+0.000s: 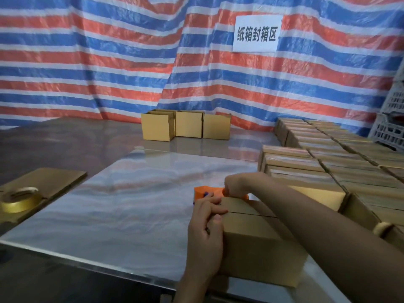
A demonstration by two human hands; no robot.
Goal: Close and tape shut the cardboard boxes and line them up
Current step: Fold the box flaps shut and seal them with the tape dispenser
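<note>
Glossy bench (131, 204), red-white-blue striped tarp (98, 62) hung behind it. Left hand (205, 228) clamps the left end of the cardboard box (258, 243): palm against the side, fingers hooked over the top, thumb tip on the centre seam. Flaps are down and the seam line is visible; can't tell if any tape is on it. Right hand (238, 184) is curled round the orange tape dispenser (208, 192), held at the far end of the box top. Right forearm crosses diagonally over the box. Box sits at the near-right edge of the bench, just beside the sealed boxes (328, 158), which are packed in tight rows along the right side. One box panel (317, 195), brightly lit, shows just behind the forearm. Far left: tape roll (19, 199) lying flat on a flattened cardboard sheet (54, 180). Back of the bench: three open boxes (185, 125) in a row, touching, close to the tarp. White sign (256, 32) with Chinese characters hangs on the tarp, upper right. White slatted crate (391, 127) at the far right edge.
</note>
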